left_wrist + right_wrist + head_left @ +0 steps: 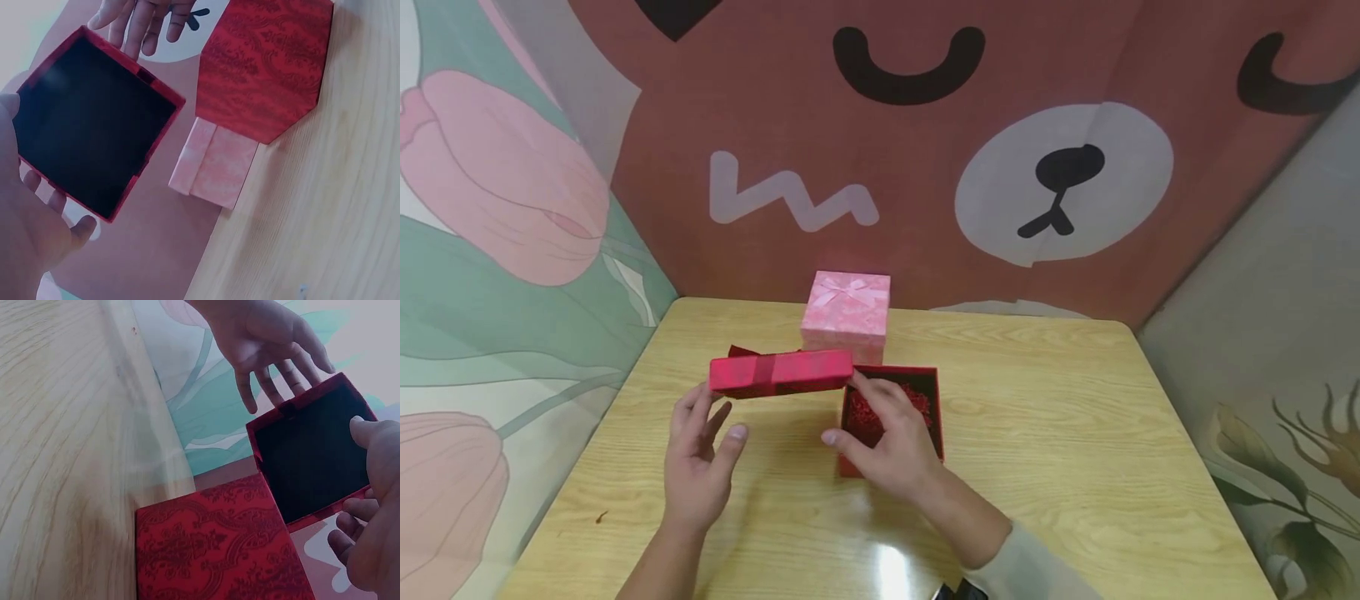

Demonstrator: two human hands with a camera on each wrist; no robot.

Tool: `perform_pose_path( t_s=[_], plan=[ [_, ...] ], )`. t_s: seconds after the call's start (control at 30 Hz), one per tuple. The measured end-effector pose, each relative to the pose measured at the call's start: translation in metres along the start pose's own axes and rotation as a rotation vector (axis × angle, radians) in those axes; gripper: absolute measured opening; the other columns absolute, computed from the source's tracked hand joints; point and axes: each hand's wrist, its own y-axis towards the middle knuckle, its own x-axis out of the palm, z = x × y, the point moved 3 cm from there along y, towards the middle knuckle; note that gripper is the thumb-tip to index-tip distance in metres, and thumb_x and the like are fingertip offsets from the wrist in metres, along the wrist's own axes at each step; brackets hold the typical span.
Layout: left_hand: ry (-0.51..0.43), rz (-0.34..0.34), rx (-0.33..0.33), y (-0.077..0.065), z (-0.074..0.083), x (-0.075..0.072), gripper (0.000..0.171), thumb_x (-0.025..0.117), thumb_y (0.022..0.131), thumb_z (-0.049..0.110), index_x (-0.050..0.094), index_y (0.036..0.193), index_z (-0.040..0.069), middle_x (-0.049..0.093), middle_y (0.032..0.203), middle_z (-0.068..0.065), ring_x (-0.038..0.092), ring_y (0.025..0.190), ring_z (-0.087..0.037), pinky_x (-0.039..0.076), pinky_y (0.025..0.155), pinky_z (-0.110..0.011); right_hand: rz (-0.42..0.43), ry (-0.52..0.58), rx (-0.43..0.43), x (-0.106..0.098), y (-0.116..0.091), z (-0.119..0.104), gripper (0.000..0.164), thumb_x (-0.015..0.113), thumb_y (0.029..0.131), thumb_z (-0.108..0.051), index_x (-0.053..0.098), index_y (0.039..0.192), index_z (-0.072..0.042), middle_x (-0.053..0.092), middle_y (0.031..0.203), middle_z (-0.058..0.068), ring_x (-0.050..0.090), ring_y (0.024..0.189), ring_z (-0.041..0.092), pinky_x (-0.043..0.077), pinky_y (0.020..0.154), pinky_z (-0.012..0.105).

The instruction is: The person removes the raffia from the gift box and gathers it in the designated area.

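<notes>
A square red gift-box lid (811, 370) hangs in the air, hollow underside down and slightly tilted, above the tabletop (1045, 425). The left hand (695, 483) is at its left end and the right hand (895, 446) at its right end. On both hands the fingers are spread and mostly extended, bearing lightly on the lid's edges; each thumb stands away from the rest, so neither hand wraps it. How firmly the fingertips behind the lid press, I cannot tell.

The lid looks like thin, stiff cardboard: probably light, rigid along its sides, and fairly smooth, so it could slip or tip if one side let go. Its side walls near the corners seem the best hold; a squeeze on the flat top might dent it or crush the ribbon bow (743, 351).

Just right of the lid, partly hidden by the right hand, the patterned red box base (852, 467) stands uncovered, with red shredded paper (868, 410) inside, likely soft and loose. A pink gift box (846, 321) sits behind it.
</notes>
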Motion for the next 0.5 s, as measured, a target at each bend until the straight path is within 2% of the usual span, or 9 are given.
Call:
perform_pose_path(
  t_s=[0.13, 0.3, 0.43, 0.5],
  plan=[
    [0.021, 0.017, -0.033, 0.001, 0.001, -0.007, 0.073, 0.059, 0.088, -0.022, 0.042, 0.155, -0.003, 0.043, 0.149, -0.019, 0.046, 0.131, -0.031, 0.047, 0.110, -0.024, -0.025, 0.021, 0.005, 0.005, 0.005, -0.002, 0.083, 0.078, 0.088, -0.057, 0.042, 0.159, -0.034, 0.058, 0.146, -0.004, 0.047, 0.140, 0.018, 0.052, 0.100, 0.059],
    [0.007, 0.024, -0.067, 0.001, 0.001, -0.013, 0.073, 0.059, 0.087, -0.024, 0.041, 0.155, -0.005, 0.044, 0.149, -0.025, 0.046, 0.127, -0.031, 0.050, 0.105, -0.023, -0.066, 0.068, 0.029, 0.011, 0.010, -0.005, 0.088, 0.080, 0.085, -0.058, 0.039, 0.160, -0.037, 0.051, 0.154, -0.010, 0.043, 0.143, 0.018, 0.049, 0.105, 0.061],
    [-0.016, 0.023, -0.100, 0.002, -0.001, -0.016, 0.074, 0.063, 0.085, -0.025, 0.043, 0.154, -0.005, 0.044, 0.150, -0.024, 0.046, 0.125, -0.029, 0.049, 0.100, -0.024, -0.112, 0.097, 0.068, 0.017, 0.013, -0.008, 0.099, 0.083, 0.080, -0.060, 0.031, 0.162, -0.041, 0.037, 0.163, -0.015, 0.037, 0.149, 0.018, 0.045, 0.111, 0.061],
    [-0.022, 0.012, -0.086, 0.003, -0.002, -0.019, 0.075, 0.064, 0.084, -0.026, 0.043, 0.153, -0.007, 0.043, 0.152, -0.026, 0.046, 0.124, -0.028, 0.049, 0.097, -0.025, -0.141, 0.117, 0.076, 0.023, 0.015, -0.010, 0.106, 0.086, 0.079, -0.058, 0.026, 0.164, -0.040, 0.028, 0.166, -0.019, 0.032, 0.152, 0.018, 0.043, 0.114, 0.059]
  ],
)
